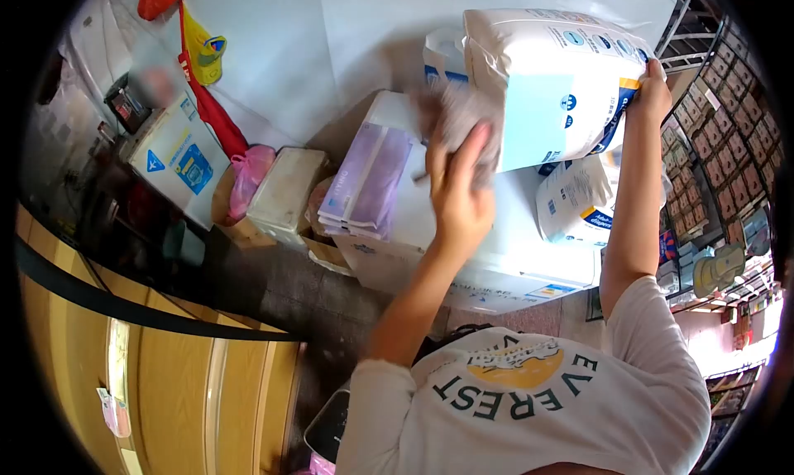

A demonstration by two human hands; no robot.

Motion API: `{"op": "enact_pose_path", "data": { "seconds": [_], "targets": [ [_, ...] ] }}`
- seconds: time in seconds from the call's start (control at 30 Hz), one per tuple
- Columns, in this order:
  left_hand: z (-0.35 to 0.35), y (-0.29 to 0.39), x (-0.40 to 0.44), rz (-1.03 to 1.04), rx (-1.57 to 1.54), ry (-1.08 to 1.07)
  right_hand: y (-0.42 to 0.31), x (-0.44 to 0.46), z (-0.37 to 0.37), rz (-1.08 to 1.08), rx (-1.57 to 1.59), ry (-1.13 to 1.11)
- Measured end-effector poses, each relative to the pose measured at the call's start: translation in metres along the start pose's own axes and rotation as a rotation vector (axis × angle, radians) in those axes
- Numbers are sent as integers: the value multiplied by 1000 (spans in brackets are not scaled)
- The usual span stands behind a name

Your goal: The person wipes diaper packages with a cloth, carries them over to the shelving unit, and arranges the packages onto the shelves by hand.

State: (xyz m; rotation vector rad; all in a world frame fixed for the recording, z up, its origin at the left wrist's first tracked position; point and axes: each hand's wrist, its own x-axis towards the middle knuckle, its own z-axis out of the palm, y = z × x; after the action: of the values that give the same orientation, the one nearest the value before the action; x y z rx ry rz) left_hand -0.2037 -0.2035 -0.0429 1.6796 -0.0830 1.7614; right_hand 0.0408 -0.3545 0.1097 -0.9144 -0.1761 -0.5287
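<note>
A large white and light-blue plastic-wrapped package [546, 111] is tilted up above a white box. My right hand [652, 94] grips its right end, with the fingers partly hidden behind the edge. My left hand [460, 194] is closed around a greyish-brown cloth [478, 131], held against the left side of the package and blurred by motion. Under the raised package, a similar white package [572, 200] rests on the white box [480, 227]. A purple pack [366, 177] lies on the left part of that box.
Farther left are a lidded pale box [287, 189], a pink bag [251, 177] and a white carton [184, 156] with blue marks. A red strap [207, 107] hangs on the wall. Wooden panels [182, 392] stand lower left; stocked shelves [719, 119] rise on the right.
</note>
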Motion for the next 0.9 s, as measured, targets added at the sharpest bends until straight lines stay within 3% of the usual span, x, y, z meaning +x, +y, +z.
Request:
{"op": "enact_pose_path", "data": {
  "seconds": [0.03, 0.1, 0.23, 0.4, 0.47, 0.57, 0.6, 0.67, 0.7, 0.73, 0.77, 0.8, 0.83, 0.9],
  "targets": [
    [2, 7, 22, 57, 67, -109, 3, -3, -4, 11, -4, -31],
    [29, -6, 24, 138, 68, -105, 11, -2, -11, 64, 12, -53],
    [37, -19, -61, -40, 46, -215, 10, 27, -3, 112, 88, -94],
    [35, -55, -122, -457, -159, -463, -4, 19, -1, -1, -113, -168],
    [25, -62, -133, -545, -217, -477, -2, 32, -4, 18, 44, -124],
    [-19, -58, -147, -1018, -437, -224, -23, 8, -8, -36, -14, -192],
    [-41, -56, -146, -1143, -567, -113, -30, -11, -4, -123, -137, -206],
    [-84, -27, -115, -1423, -498, 42, -37, -51, 5, -243, -449, -217],
    [-102, -26, -116, -1417, -515, 71, -23, -49, 4, -391, -641, -263],
    [-117, -24, -117, -1409, -533, 102, -22, -59, 12, -325, -1015, -271],
    [-126, -19, -116, -1418, -530, 87, 2, -49, 10, -407, -1102, -457],
    [-134, -11, -110, -1452, -441, 129, 21, -49, 13, -429, -1082, -536],
    [-142, -5, -108, -1480, -354, 172, 37, -61, 15, -696, -888, -534],
    [-157, -6, -123, -1468, -344, 170, 41, -76, 12, -681, -970, -527]
  ]
}}
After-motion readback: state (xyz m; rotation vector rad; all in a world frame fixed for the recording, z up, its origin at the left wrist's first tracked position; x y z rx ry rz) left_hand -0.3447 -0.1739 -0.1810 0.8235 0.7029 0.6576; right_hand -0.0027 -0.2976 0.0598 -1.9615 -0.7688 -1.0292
